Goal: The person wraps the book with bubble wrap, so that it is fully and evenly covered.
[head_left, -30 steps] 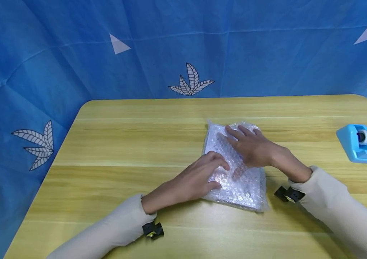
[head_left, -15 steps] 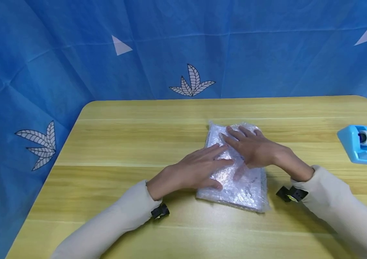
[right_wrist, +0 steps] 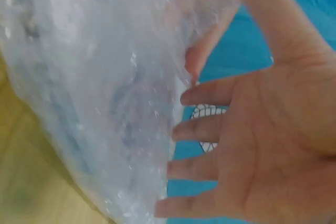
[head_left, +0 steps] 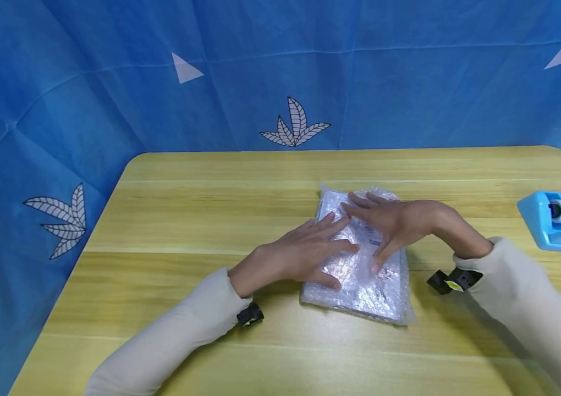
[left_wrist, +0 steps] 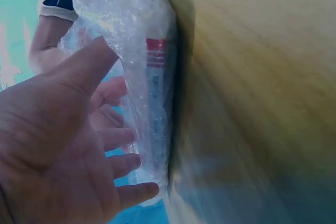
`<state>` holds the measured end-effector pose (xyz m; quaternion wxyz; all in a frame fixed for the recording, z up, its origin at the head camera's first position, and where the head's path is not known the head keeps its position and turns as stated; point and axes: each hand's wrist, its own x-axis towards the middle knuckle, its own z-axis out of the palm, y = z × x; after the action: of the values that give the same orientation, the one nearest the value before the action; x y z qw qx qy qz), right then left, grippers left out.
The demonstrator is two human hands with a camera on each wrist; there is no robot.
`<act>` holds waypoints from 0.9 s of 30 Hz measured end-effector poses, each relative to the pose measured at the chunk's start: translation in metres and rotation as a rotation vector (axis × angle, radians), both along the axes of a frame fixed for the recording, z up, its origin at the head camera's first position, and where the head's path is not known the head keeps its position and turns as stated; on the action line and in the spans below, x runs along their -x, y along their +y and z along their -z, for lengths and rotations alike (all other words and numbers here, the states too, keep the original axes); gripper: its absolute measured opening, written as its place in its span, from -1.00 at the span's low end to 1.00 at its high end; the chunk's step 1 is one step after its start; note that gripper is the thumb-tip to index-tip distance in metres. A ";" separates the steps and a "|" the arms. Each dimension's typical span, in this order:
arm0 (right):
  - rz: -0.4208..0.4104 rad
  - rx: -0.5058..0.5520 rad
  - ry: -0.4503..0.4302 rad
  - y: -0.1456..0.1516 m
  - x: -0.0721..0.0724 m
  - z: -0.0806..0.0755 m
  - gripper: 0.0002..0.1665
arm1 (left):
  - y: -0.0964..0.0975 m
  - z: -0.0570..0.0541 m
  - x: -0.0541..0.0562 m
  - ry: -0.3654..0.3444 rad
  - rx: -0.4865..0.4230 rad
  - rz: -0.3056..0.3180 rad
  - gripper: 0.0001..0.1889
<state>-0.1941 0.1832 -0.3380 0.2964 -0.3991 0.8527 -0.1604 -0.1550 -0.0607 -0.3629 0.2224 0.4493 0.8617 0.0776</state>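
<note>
A flat, rectangular package in clear bubble wrap (head_left: 381,300) lies on the table, slightly turned. Through the plastic in the left wrist view, its side edge shows a red-and-white printed band (left_wrist: 156,51), like a book's spine; what is inside cannot be told for sure. My left hand (head_left: 305,253) reaches over the package's left half, fingers spread and touching the wrap. Over the upper right part my right hand (head_left: 399,220) is spread too, its fingertips at the bubble wrap (right_wrist: 105,87) and its thumb pointing towards the near edge. The two hands' fingertips nearly meet.
A light blue tape dispenser (head_left: 553,220) with a roll of tape stands at the right side of the wooden table (head_left: 201,220). Blue cloth (head_left: 231,71) with leaf prints hangs behind and to the left. Black wrist cameras (head_left: 454,280) sit below both sleeves.
My left hand has moved up and flattened across the package. My right wrist has lifted, and its thumb, earlier seen through the plastic, now shows above the wrap. The package has hardly moved.
</note>
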 end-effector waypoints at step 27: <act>0.173 0.007 0.022 -0.004 -0.017 0.013 0.68 | 0.003 0.005 0.006 -0.036 -0.022 -0.138 0.28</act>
<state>-0.1768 0.1794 -0.3506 0.2706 -0.3265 0.8867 -0.1843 -0.1614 -0.0572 -0.3682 0.2272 0.3899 0.8855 0.1104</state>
